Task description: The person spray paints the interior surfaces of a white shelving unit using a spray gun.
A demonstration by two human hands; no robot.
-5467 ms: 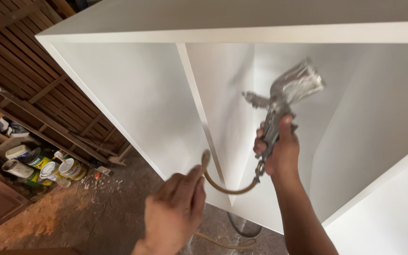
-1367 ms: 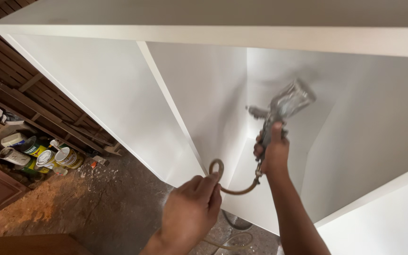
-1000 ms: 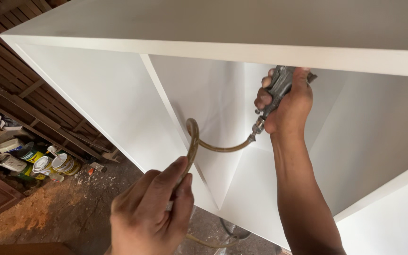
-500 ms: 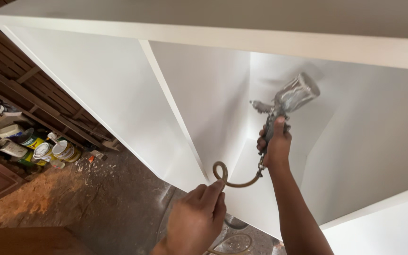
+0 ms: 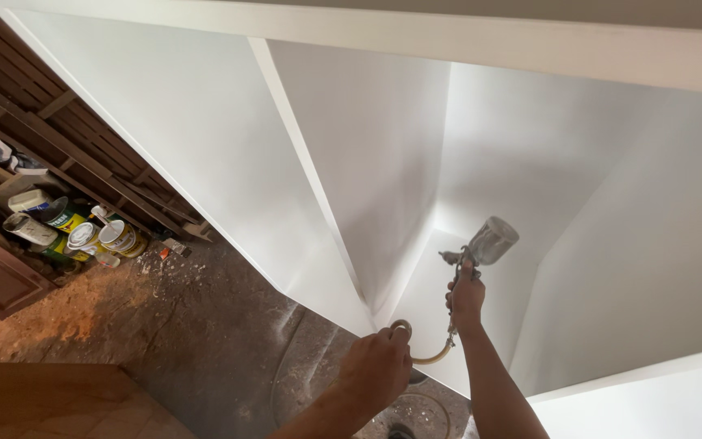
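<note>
My right hand (image 5: 466, 302) is clamped on a spray gun (image 5: 481, 248) aimed inside the white cabinet (image 5: 367, 154), my left hand (image 5: 377, 367) closed around its looped hose (image 5: 416, 345), mid-coat; next pass likely needs slack.

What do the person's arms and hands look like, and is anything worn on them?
Both forearms are bare: no sleeves show. The left hand and right hand wear no gloves, and no watch, ring or marking is visible. The fingers are partly hidden.
</note>
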